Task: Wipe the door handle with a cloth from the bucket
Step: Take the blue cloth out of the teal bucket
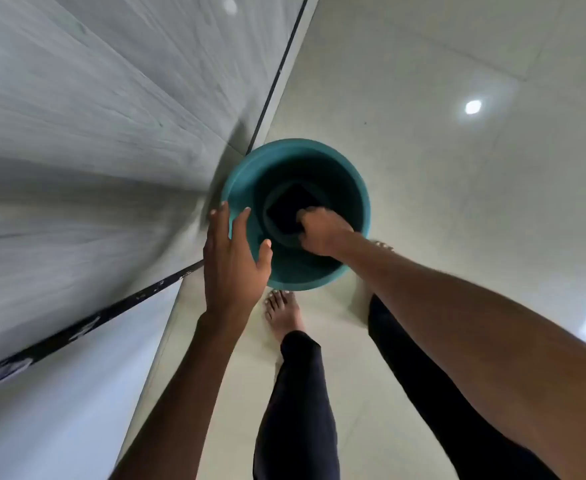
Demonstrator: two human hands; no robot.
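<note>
A teal bucket (347,174) stands on the pale tiled floor right beside a grey wood-grain door (94,133). A dark folded cloth (289,209) lies flat at the bucket's bottom. My right hand (322,232) reaches down inside the bucket, its fingers closed on the cloth's near right edge. My left hand (232,261) hovers over the bucket's left rim, fingers spread and holding nothing. The door handle is out of view.
My bare left foot (282,315) and dark trouser legs (302,403) stand just in front of the bucket. A black strip (277,77) runs along the door's edge. Glossy floor tiles (457,202) stretch to the right.
</note>
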